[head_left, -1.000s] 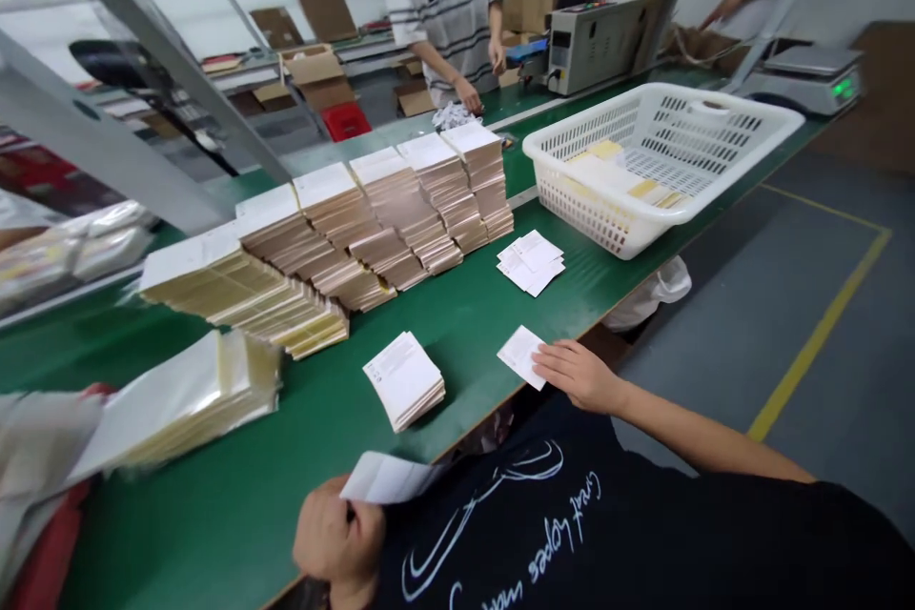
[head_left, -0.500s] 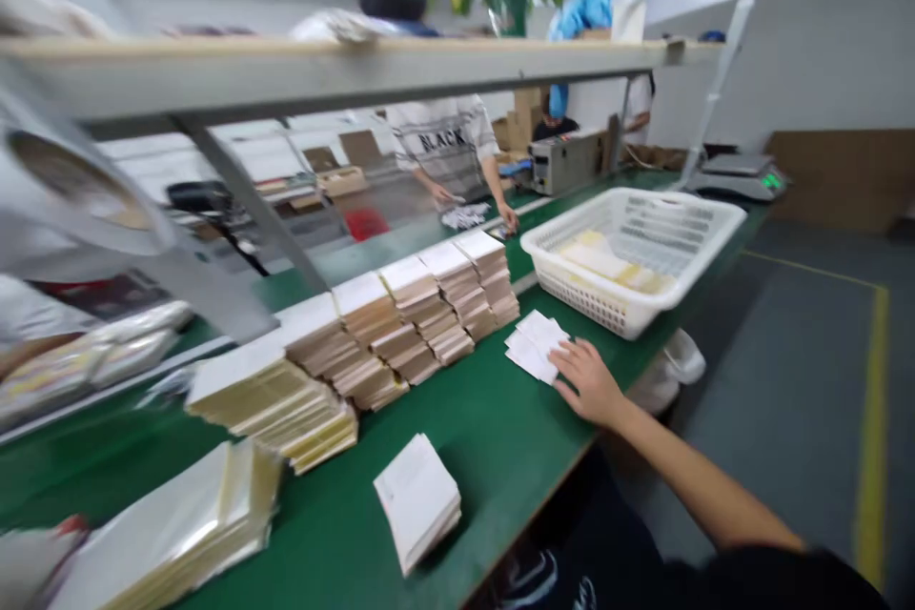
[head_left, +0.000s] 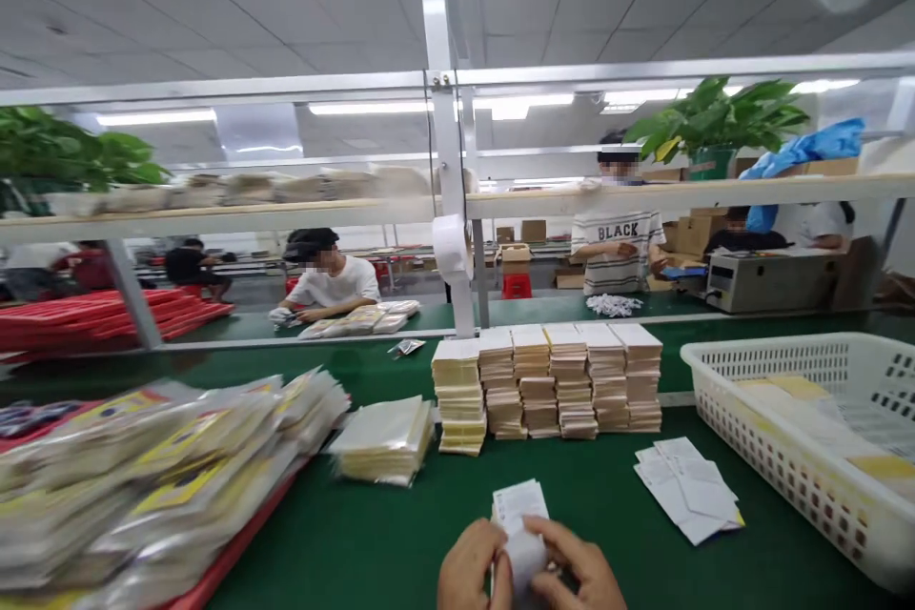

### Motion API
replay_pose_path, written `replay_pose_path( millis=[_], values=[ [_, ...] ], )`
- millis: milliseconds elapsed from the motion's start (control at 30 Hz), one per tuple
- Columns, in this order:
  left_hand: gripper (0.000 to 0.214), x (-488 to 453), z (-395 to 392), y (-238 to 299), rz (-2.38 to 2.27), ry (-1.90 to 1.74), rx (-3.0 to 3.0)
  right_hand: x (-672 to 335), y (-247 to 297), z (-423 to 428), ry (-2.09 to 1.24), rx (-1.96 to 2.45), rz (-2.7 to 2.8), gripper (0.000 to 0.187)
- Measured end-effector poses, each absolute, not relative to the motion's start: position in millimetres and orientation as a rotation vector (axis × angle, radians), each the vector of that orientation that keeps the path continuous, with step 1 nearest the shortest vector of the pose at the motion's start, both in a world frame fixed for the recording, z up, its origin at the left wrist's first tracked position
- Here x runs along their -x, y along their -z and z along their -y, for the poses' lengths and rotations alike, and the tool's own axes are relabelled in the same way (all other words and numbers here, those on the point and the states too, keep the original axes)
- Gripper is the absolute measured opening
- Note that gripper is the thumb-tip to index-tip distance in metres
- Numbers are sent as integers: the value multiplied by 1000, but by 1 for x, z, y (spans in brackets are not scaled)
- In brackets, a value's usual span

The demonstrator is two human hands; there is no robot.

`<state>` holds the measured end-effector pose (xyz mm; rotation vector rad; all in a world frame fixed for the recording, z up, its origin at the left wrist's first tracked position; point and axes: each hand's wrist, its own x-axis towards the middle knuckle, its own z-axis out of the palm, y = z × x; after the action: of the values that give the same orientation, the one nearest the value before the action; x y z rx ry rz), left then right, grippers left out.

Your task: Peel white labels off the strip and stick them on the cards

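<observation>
Both my hands meet at the bottom centre over the green table [head_left: 400,534]. My left hand [head_left: 472,567] and my right hand [head_left: 579,572] pinch a small white paper slip [head_left: 525,553] between them, fingers closed on it. Just behind the slip lies a small stack of white printed cards [head_left: 518,500]. A loose pile of white slips [head_left: 690,486] sits to the right. Further back stand several stacks of tan and white cards [head_left: 564,381] in a row.
A white plastic basket [head_left: 779,457] with pale packets stands at the right. Piles of clear bagged packets [head_left: 164,457] lie on a red tray at the left, another bagged stack [head_left: 386,438] in the middle. Across the shelf frame, several people work at the opposite bench.
The view has swung up and level. My right hand left the slips near the basket and came to the centre. Both hands now hold one slip together.
</observation>
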<state>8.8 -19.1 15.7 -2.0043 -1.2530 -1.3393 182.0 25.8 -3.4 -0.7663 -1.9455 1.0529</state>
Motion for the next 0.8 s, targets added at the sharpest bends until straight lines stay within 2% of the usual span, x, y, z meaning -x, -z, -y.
replay_pose_path(
  millis=[100, 200, 300, 433, 600, 800],
  values=[
    [40, -11, 33, -32, 1221, 1250, 2115, -187, -13, -3, -1142, 806, 1846, 34],
    [38, -11, 45, -35, 1122, 1212, 2357, -194, -30, 5, -1232, 720, 1900, 26],
    [25, 2, 53, -18, 1164, 1256, 2376, -231, -30, -19, -921, 973, 1803, 26],
    [16, 30, 68, 12, 1483, 1263, 2349, -332, -15, -60, -381, 1720, 1440, 29],
    [16, 37, 74, 38, 1985, 1277, 2043, -428, -2, -98, -324, 2048, 1256, 29],
    [16, 23, 60, 45, 1977, 1292, 2054, -437, 18, -133, -400, 2161, 1253, 28]
  ],
)
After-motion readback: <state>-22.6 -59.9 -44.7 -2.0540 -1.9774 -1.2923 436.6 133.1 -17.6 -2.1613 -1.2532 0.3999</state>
